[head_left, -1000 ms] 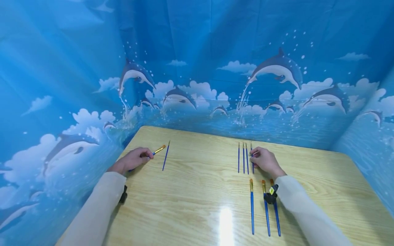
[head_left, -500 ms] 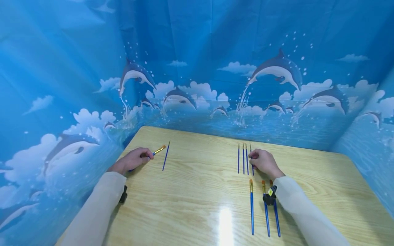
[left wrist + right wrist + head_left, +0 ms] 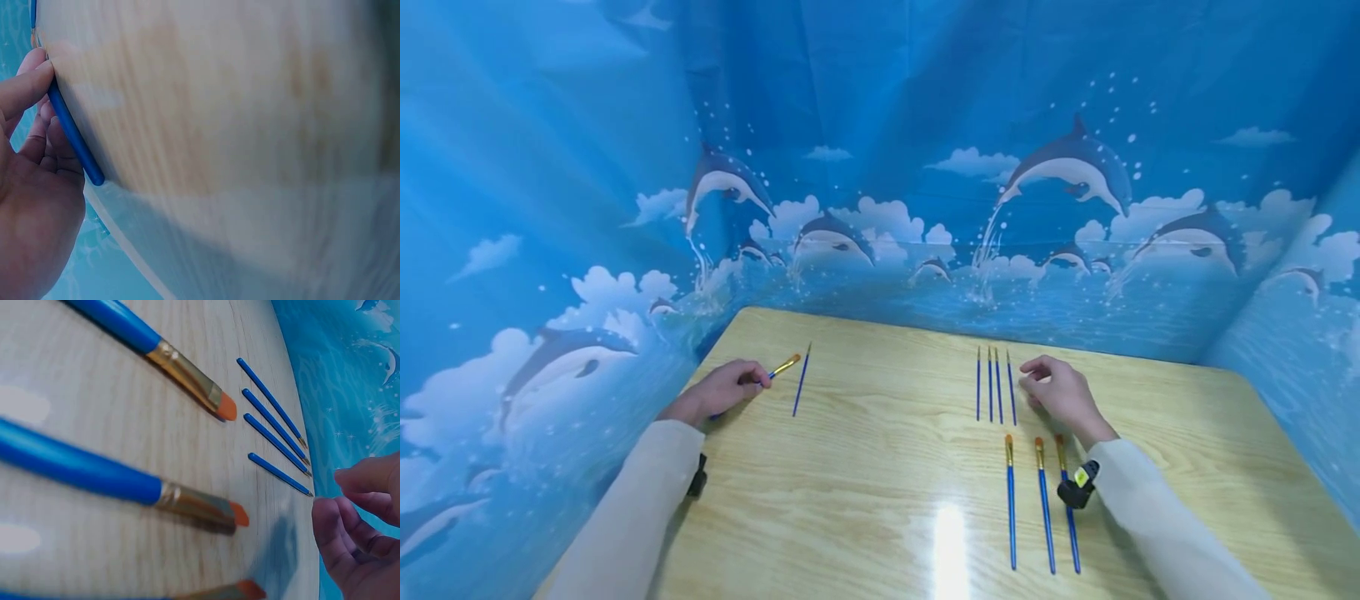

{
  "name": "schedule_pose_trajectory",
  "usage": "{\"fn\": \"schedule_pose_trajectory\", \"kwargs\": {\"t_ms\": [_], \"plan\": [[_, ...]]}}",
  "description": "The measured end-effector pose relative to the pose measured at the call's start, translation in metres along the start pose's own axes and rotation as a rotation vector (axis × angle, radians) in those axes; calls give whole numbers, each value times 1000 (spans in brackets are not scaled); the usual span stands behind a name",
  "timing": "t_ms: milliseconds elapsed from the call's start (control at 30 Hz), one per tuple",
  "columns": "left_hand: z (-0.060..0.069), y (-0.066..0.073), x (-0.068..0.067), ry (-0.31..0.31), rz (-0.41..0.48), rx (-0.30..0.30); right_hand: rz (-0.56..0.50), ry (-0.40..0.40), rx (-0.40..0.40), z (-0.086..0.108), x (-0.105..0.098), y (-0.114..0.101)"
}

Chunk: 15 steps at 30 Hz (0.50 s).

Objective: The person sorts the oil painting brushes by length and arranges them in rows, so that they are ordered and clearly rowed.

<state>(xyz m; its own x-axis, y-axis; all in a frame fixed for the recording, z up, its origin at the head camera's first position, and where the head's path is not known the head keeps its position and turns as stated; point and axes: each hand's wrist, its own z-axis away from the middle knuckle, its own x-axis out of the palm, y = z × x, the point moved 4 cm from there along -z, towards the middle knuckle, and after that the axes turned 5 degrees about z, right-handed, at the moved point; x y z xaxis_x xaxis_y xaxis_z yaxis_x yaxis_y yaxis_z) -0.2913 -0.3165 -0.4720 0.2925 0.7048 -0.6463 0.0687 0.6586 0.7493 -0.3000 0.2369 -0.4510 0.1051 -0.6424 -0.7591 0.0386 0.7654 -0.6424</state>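
My left hand (image 3: 726, 390) pinches a flat paintbrush (image 3: 786, 365) with a blue handle, gold ferrule and orange bristles; the left wrist view shows its blue handle (image 3: 75, 134) between thumb and fingers. Just right of that brush lies a thin blue paintbrush (image 3: 802, 382). My right hand (image 3: 1060, 393) hovers beside the rightmost thin paintbrush (image 3: 1012, 390), fingers loosely bent and holding nothing. That brush is the last in a row of several thin paintbrushes (image 3: 990, 385), tips pointing away. The right wrist view shows a gap between the fingers and the thin brush (image 3: 280, 474).
Three larger flat brushes lie nearer on the wooden table (image 3: 865, 467): a left one (image 3: 1011, 508), a middle one (image 3: 1046, 517) and a right one (image 3: 1072, 533) partly under the right wrist camera (image 3: 1078, 487). A blue dolphin-print curtain (image 3: 880, 167) surrounds the table.
The right hand has let go of the rightmost thin paintbrush and moved slightly right, leaving it in the row. The left hand keeps its flat brush in the same place.
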Motion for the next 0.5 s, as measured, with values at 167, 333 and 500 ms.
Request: {"fn": "schedule_pose_trajectory", "kwargs": {"t_ms": [167, 333, 500], "plan": [[1, -2, 1, 3, 7, 4, 20, 33, -10, 15, -6, 0], [1, -2, 0, 3, -9, 6, 37, 68, -26, 31, -10, 7], [1, 0, -1, 6, -13, 1, 72, 86, -21, 50, -16, 17]]}}
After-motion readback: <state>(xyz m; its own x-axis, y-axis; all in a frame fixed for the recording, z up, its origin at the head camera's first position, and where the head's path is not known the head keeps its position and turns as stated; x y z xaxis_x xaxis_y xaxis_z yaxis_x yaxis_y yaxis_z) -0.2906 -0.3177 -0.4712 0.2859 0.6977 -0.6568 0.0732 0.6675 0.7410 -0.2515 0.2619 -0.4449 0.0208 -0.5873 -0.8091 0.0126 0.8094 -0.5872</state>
